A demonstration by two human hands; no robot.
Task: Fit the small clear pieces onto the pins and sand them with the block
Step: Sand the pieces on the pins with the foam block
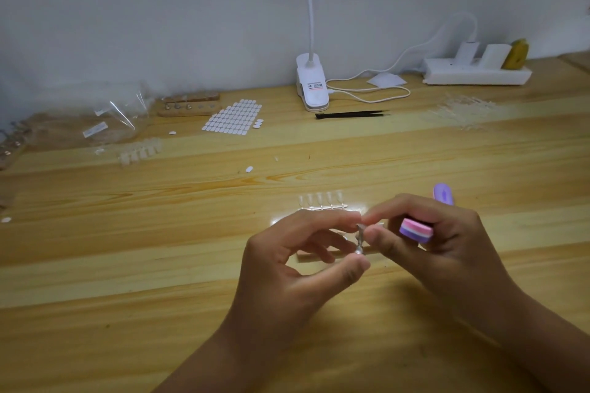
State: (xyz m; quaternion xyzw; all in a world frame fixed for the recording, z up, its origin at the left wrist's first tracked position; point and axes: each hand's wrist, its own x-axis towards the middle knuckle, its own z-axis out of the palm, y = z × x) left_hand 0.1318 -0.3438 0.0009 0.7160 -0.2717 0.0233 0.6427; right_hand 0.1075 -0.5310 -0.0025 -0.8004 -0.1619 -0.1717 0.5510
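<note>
Both hands meet on 1 pin above the table.
The left hand pinches its base; the right hand pinches its top while gripping the sanding block. 5 clear pieces lie just behind the pin.

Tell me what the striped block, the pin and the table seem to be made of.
The block, in the right hand, looks like matte layered foam: pink, white and purple bands. The pin, pinched by the left hand, seems metal: grey with a glint. The table looks like varnished wood: grain lines, soft glare.
</note>
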